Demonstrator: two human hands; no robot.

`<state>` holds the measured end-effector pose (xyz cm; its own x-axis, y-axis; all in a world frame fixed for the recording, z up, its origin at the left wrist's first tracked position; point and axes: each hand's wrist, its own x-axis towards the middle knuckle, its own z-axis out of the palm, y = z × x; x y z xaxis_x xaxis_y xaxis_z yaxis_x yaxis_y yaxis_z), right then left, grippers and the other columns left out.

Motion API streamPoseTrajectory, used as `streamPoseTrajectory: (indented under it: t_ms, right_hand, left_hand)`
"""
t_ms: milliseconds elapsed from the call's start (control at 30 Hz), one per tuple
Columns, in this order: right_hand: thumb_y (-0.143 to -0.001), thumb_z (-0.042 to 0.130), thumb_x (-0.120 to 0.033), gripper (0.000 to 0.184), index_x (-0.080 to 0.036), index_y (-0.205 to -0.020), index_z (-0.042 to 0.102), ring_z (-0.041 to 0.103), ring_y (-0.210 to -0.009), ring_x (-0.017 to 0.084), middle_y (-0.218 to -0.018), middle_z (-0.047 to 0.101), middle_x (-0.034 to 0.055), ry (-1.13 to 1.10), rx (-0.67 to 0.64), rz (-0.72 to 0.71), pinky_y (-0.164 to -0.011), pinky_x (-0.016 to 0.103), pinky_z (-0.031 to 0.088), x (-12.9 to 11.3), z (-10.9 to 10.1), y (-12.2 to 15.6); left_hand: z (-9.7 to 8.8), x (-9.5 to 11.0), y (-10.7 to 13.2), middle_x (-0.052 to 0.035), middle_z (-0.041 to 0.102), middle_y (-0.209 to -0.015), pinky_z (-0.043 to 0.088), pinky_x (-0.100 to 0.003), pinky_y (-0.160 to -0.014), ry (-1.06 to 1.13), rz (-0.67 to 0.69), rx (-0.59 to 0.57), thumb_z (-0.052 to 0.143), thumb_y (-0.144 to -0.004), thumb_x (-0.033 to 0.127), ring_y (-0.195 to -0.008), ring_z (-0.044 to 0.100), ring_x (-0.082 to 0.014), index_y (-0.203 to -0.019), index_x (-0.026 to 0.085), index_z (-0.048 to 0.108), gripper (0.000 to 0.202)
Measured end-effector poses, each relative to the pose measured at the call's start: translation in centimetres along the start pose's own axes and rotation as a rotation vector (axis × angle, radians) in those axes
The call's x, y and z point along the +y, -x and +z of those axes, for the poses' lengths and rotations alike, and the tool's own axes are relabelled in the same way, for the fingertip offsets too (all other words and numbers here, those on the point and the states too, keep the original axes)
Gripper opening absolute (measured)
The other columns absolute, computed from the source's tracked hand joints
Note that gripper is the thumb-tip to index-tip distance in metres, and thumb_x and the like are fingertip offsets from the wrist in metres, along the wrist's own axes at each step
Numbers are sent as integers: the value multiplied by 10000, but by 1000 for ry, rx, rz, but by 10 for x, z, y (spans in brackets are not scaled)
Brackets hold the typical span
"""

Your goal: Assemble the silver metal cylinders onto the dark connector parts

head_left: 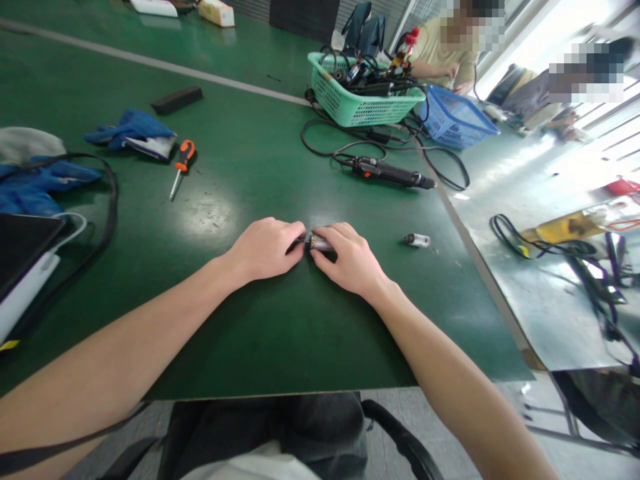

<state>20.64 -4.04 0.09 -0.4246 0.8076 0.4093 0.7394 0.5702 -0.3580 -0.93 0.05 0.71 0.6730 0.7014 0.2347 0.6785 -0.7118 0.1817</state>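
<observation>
Both my hands meet at the middle of the green table (260,333). My left hand (265,248) and my right hand (347,257) are each closed, pinching the two ends of a small metal cylindrical part (316,243) that lies low over the tabletop. Most of that part is hidden by my fingers. A second small silver part (417,240) lies loose on the table a short way right of my right hand.
An orange-handled screwdriver (181,167) and blue gloves (131,130) lie at the left. A black corded power tool (390,173) lies behind my hands, with a green basket (363,107) of tools and a blue basket (455,120) beyond. Two other people sit at the far right.
</observation>
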Motion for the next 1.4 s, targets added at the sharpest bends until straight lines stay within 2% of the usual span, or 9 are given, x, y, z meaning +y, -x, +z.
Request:
streamPoseTrajectory:
  t_ms: [767,1133,1267,1400]
  right_hand:
    - [-949,605,-274,280,-191,-1213,649,625,-1045,289,-1098,692,119,2,-7,5,-965,460,546,1,1,1]
    - [-957,597,-284,339,-210,-1287,609,620,-1087,306,-1149,682,124,9,-18,2,-992,492,536,0,0,1]
    - [-995,523,-226,398,-229,-1393,537,589,-1138,296,-1218,654,125,20,-103,-83,-1009,481,522,1,-7,2]
    - [-1050,393,-198,373,-241,-1371,578,560,-1145,287,-1248,625,143,134,-238,-199,-974,459,518,2,-18,-6]
  left_hand:
    - [1,-1,0,-53,716,-836,468,-362,-723,-31,36,-17,449,-980,321,-769,674,-233,-956,194,635,227]
    - [2,-1,0,-60,728,-865,479,-365,-751,-34,41,-32,435,-997,323,-797,690,-237,-993,187,645,250]
    - [2,-2,0,-58,728,-863,467,-354,-731,-21,12,-35,451,-1002,354,-807,694,-237,-1000,187,646,256]
    - [1,-2,0,-59,725,-851,452,-345,-700,-9,-30,-44,473,-1006,402,-782,686,-234,-985,190,654,279]
